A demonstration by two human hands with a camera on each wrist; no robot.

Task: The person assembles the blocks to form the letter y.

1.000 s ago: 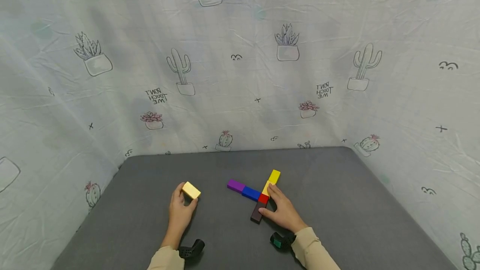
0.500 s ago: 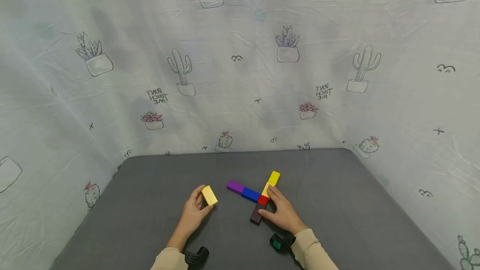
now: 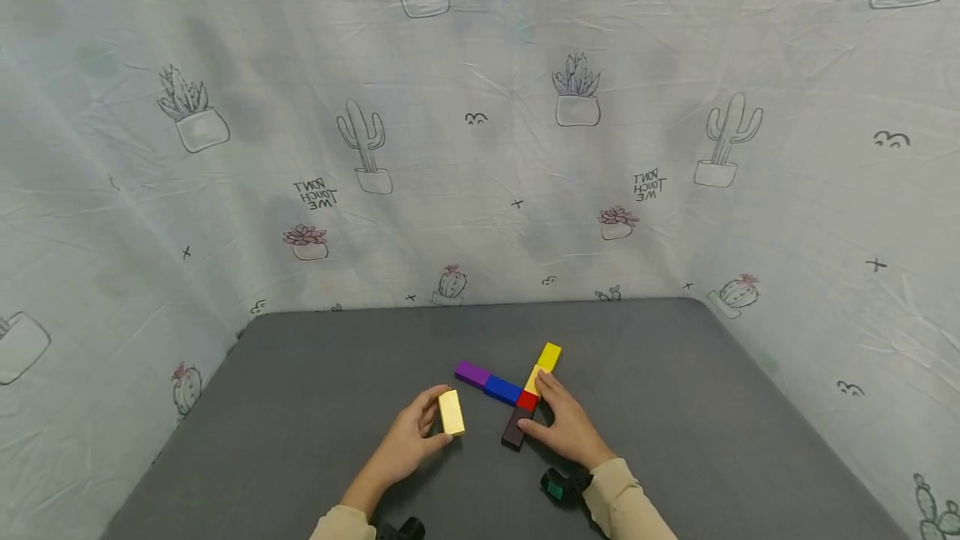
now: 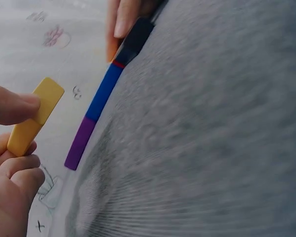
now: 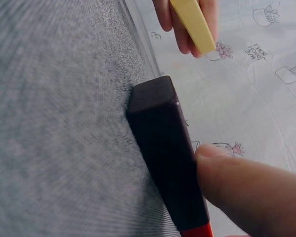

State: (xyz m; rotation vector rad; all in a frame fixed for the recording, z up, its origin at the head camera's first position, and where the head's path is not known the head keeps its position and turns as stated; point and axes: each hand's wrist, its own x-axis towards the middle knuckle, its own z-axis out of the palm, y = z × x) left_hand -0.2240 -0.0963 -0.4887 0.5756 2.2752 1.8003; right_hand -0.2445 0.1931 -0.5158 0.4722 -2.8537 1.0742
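A: Where is the loose yellow block (image 3: 451, 412)?

B: In the left hand (image 3: 408, 445), pinched between thumb and fingertips and held above the grey mat (image 3: 300, 407). It sits at the far end of that hand, at the fingertips, with the palm nearer the person. In the left wrist view the thumb lies on its broad face and the fingers curl under it.

A: And how close is it to the other blocks?

B: Near, but apart. It is just left of the cross of blocks, with a strip of bare mat between it and the dark brown block (image 3: 515, 426), and the blue block (image 3: 502, 389) lies a little farther and to the right of it.

A: What does the cross consist of?

B: A purple block (image 3: 472, 373) at the far left, then the blue one, meeting a small red block (image 3: 527, 400) in the middle. A second yellow block (image 3: 544, 363) runs away to the far right, and the dark brown one comes toward the person.

A: What about the right hand (image 3: 566, 423)?

B: It rests on the mat at the right side of the cross, fingers fairly straight and gripping nothing. The thumb tip touches the dark brown block's right flank, as the right wrist view shows; the fingers lie along the second yellow block.

A: Anything behind?

B: A pale cloth (image 3: 480, 123) printed with cacti hangs round the mat.
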